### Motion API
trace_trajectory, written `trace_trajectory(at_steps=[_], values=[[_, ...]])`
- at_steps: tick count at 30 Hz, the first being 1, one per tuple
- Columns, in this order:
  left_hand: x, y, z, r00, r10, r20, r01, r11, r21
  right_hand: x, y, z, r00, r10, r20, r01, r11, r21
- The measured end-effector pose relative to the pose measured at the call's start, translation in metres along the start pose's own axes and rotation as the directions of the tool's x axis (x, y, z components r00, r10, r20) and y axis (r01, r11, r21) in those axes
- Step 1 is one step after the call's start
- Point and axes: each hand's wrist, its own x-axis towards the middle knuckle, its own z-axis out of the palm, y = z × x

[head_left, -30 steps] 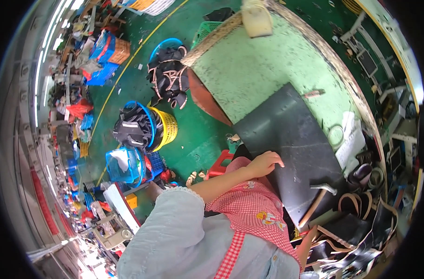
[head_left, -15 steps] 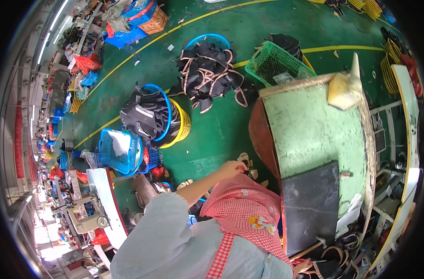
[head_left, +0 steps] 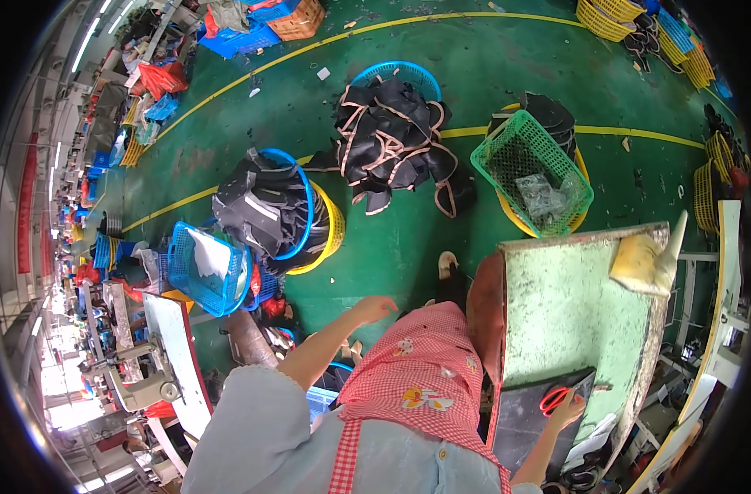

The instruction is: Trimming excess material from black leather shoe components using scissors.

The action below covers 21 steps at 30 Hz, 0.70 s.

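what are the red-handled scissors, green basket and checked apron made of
Scissors: handles probably plastic, smooth-looking, evenly red; blades can't be made out. Basket: likely moulded plastic, perhaps slightly glossy, regular open lattice. Apron: matte cloth, apparently woven, with soft folds.

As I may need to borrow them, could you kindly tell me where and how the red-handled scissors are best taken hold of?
Probably by the scissors' red loops, coming from the person's left: they stick out uncovered on that side, while the right hand seems to hold the other end. The blades cannot be made out, so caution there.
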Motion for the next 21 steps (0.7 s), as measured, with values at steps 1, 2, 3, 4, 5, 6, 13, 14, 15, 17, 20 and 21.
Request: trace_trajectory(at_steps=[1, 2, 3, 4, 5, 6, 13, 14, 15, 17, 20, 21], values=[[-0.002, -0.012, -0.012, 0.999, -0.039, -0.004, 0.038, 0.997, -0.059, 0.004, -0.028, -0.004, 1.0, 0.015, -0.014, -0.012, 0.979, 0.202], [-0.001, -0.02, -0.023, 0.997, -0.072, -0.001, 0.072, 0.99, -0.12, 0.007, -0.064, -0.011, 0.999, 0.036, -0.028, -0.022, 0.919, 0.393], [0.002, -0.033, -0.03, 0.989, -0.15, -0.015, 0.143, 0.966, -0.215, 0.01, -0.092, -0.012, 0.998, -0.032, -0.054, 0.053, 0.884, 0.465], [0.003, -0.051, -0.037, 0.972, -0.233, -0.021, 0.216, 0.928, -0.305, 0.009, -0.143, -0.02, 0.995, -0.095, -0.018, 0.089, 0.824, 0.56], [0.004, -0.062, -0.047, 0.973, -0.232, -0.006, 0.219, 0.926, -0.306, 0.008, -0.183, -0.019, 0.986, -0.134, 0.1, 0.034, 0.743, 0.668], [0.011, -0.069, -0.059, 0.958, -0.287, 0.016, 0.275, 0.899, -0.34, 0.004, -0.232, -0.019, 0.958, -0.135, 0.253, -0.108, 0.648, 0.754], [0.055, -0.094, -0.13, 0.966, -0.237, -0.102, 0.189, 0.92, -0.344, -0.034, -0.453, 0.043, 0.48, -0.498, 0.722, -0.3, 0.681, 0.668], [0.068, -0.102, -0.144, 0.964, -0.244, -0.11, 0.191, 0.915, -0.356, -0.038, -0.471, 0.059, 0.454, -0.457, 0.765, -0.365, 0.687, 0.628], [0.077, -0.105, -0.161, 0.955, -0.273, -0.118, 0.223, 0.92, -0.324, -0.042, -0.484, 0.077, 0.448, -0.439, 0.778, -0.391, 0.686, 0.613], [0.106, -0.133, -0.186, 0.939, -0.307, -0.155, 0.252, 0.921, -0.295, -0.048, -0.502, 0.124, 0.461, -0.429, 0.777, -0.374, 0.7, 0.608], [0.163, -0.186, -0.229, 0.892, -0.387, -0.235, 0.329, 0.911, -0.25, -0.056, -0.51, 0.219, 0.417, -0.267, 0.869, -0.391, 0.81, 0.437], [0.19, -0.217, -0.237, 0.867, -0.388, -0.313, 0.302, 0.908, -0.29, -0.058, -0.518, 0.248, 0.402, -0.263, 0.877, -0.384, 0.821, 0.423]])
